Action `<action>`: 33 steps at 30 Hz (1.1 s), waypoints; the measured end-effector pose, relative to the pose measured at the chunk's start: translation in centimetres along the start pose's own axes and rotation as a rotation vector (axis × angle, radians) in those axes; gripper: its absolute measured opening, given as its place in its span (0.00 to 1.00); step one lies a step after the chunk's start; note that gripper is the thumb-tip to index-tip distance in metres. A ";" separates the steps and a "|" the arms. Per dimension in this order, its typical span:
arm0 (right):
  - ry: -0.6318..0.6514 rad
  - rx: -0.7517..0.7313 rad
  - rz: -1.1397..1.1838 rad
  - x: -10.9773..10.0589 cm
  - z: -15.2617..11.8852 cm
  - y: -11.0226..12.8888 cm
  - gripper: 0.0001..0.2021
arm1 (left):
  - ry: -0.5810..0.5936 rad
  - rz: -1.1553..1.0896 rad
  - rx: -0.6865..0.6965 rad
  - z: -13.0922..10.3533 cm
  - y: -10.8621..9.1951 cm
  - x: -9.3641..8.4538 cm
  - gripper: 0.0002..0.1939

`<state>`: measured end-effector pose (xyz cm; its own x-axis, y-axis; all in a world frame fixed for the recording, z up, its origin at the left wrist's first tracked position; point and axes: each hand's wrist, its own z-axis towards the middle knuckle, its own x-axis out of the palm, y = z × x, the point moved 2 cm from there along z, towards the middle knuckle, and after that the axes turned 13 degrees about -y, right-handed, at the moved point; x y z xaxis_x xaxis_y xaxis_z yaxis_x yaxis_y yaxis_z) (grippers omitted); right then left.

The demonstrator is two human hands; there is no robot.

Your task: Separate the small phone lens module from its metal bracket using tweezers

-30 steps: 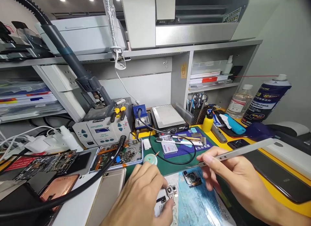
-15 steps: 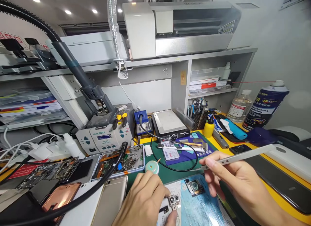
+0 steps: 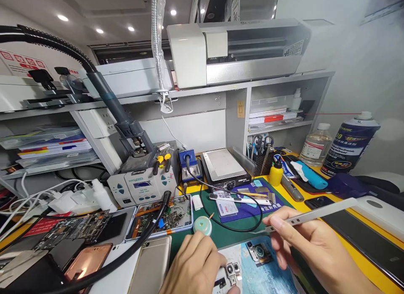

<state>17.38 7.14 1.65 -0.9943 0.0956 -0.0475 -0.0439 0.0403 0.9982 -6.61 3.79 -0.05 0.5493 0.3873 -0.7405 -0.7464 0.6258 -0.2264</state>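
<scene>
My left hand [image 3: 195, 264] is curled over the left side of an opened phone [image 3: 221, 281], its thumb showing at the bottom edge. Beside those fingers is a camera module [image 3: 232, 270] with two lenses. To its right lies a glossy blue panel [image 3: 252, 277] with a round camera lens [image 3: 259, 251]. In my right hand [image 3: 303, 243] is a flat, pale pry tool [image 3: 325, 210], pinched between thumb and fingers. Its thin tip points left, above and apart from the phone parts. The lower part of the phone is cut off by the frame.
A soldering coil tub [image 3: 202, 225] sits just beyond my left hand. Left of it stands a tray of small parts [image 3: 186, 226], crossed by a thick black hose [image 3: 148, 231]. A black cable [image 3: 233, 230] loops over the green mat. Several phones lie at both sides.
The view has tilted up and shifted left, so the bench sits lower and further right. Both hands keep nearly the same pose, the pry tool still in my right hand.
</scene>
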 end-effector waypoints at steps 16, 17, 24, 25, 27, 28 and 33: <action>-0.015 0.022 0.026 0.6 -0.6 -0.6 0.23 | -0.037 -0.010 -0.018 -0.3 0.1 0.4 0.10; -0.013 0.022 0.019 0.6 -0.6 -0.6 0.23 | -0.042 -0.012 -0.017 -0.2 0.0 0.4 0.10; 0.006 -0.025 -0.047 0.8 -0.5 -0.2 0.22 | -0.086 -0.029 -0.002 -0.1 -0.1 0.0 0.10; 0.022 -0.029 -0.036 0.9 -0.5 -0.3 0.21 | -0.091 -0.030 -0.001 -0.1 -0.1 0.0 0.10; 0.065 -0.007 -0.011 1.0 -0.5 -0.4 0.19 | -0.099 -0.035 -0.001 0.0 -0.1 0.1 0.10; 0.081 0.012 -0.001 1.1 -0.6 -0.5 0.17 | -0.103 -0.038 -0.001 0.0 -0.1 0.1 0.10; 0.056 0.054 0.041 1.6 -1.2 -0.5 0.18 | -0.107 -0.035 0.016 0.1 0.0 0.1 0.09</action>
<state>15.65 6.13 1.15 -0.9991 0.0420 -0.0027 0.0011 0.0910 0.9958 -6.54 3.88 -0.04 0.6126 0.4347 -0.6601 -0.7205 0.6504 -0.2403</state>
